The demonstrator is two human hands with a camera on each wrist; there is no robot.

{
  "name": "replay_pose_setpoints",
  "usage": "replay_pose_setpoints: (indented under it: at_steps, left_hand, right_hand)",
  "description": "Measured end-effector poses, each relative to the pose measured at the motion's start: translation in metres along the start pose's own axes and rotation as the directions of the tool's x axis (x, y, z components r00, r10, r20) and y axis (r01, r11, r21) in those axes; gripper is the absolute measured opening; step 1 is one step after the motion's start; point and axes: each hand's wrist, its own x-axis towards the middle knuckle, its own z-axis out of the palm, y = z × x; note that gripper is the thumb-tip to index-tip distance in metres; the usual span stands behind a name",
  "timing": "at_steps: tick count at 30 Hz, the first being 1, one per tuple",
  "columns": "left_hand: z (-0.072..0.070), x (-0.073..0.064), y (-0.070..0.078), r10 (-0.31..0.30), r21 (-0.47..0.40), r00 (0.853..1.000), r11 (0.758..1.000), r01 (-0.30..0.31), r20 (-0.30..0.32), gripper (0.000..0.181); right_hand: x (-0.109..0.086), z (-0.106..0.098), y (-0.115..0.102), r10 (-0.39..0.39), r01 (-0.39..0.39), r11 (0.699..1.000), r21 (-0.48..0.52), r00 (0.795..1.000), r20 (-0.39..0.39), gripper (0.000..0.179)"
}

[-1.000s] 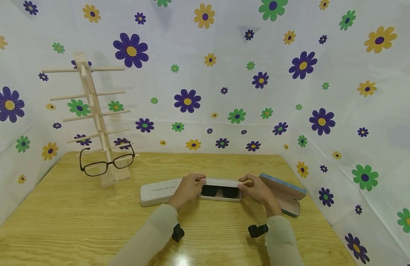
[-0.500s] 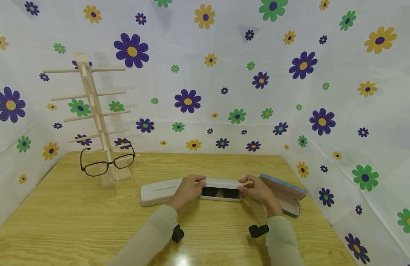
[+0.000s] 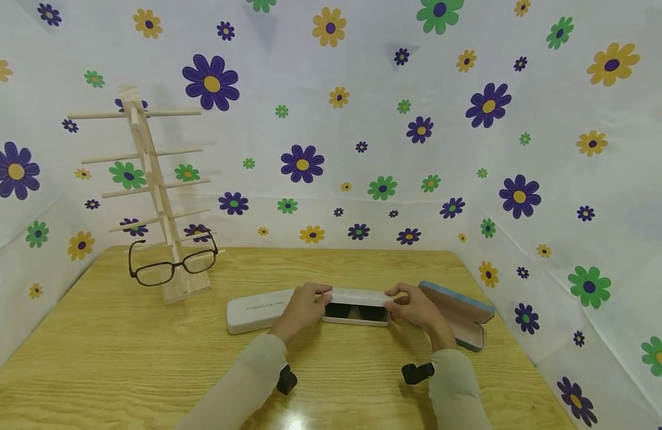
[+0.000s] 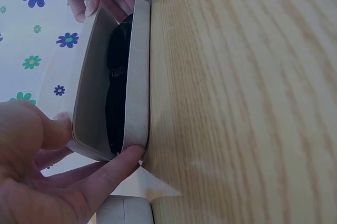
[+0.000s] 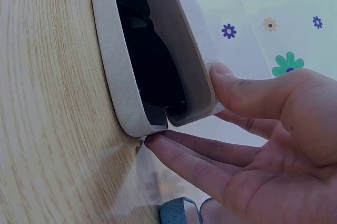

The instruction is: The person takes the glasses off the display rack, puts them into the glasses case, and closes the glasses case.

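Observation:
A white glasses case (image 3: 357,297) sits half-closed on the table, its lid tilted over the base. Inside lie dark sunglasses (image 4: 117,87), lenses toward the opening. My left hand (image 3: 305,307) holds the case's left end, thumb on the lid's edge and a finger against the base (image 4: 138,81). At the opposite end, my right hand (image 3: 415,306) grips the case in the same way, with its thumb (image 5: 224,84) on the lid and fingertips at the base's corner. The far sides of both hands are hidden in the wrist views.
Left of the case lies a closed white glasses case (image 3: 255,312) with lettering. An open blue glasses case (image 3: 459,307) stands at the right. Black-framed glasses (image 3: 175,266) hang on a wooden display rack (image 3: 154,179) at the back left. Flowered cloth (image 3: 363,119) surrounds the wooden table (image 3: 121,358).
The lid has come down slightly, covering a little more of the sunglasses. Both hands keep their hold and have barely moved.

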Motion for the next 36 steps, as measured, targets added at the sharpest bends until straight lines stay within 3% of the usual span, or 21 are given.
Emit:
replay_pose_setpoints:
  at_steps: [9,16,24,32,36]
  left_hand:
    - [0.002,0.002,-0.002,0.008,0.011,1.0,1.0,-0.008,-0.013,0.036]
    - [0.004,0.001,-0.005,0.052,0.021,0.998,0.998,-0.052,-0.028,0.034]
    - [0.005,0.002,-0.004,0.04,0.026,0.999,0.999,-0.039,-0.032,0.033]
    - [0.009,0.001,-0.009,0.089,0.098,0.993,0.992,-0.081,-0.081,0.021]
    - [0.011,0.0,-0.011,0.096,0.096,0.992,0.992,-0.087,-0.088,0.021]
  right_hand:
    - [0.002,0.0,0.002,-0.002,0.001,1.0,-0.021,1.0,-0.01,0.029]
    - [0.002,0.0,0.004,-0.006,0.006,1.0,-0.013,1.0,-0.004,0.027]
    - [0.001,0.001,0.005,-0.002,0.002,1.0,-0.02,1.0,0.002,0.026]
    - [0.002,0.006,0.002,0.052,-0.063,0.99,-0.124,0.994,-0.093,0.013]
    - [0.003,0.007,0.002,0.053,-0.068,0.984,-0.163,0.994,-0.099,0.015]
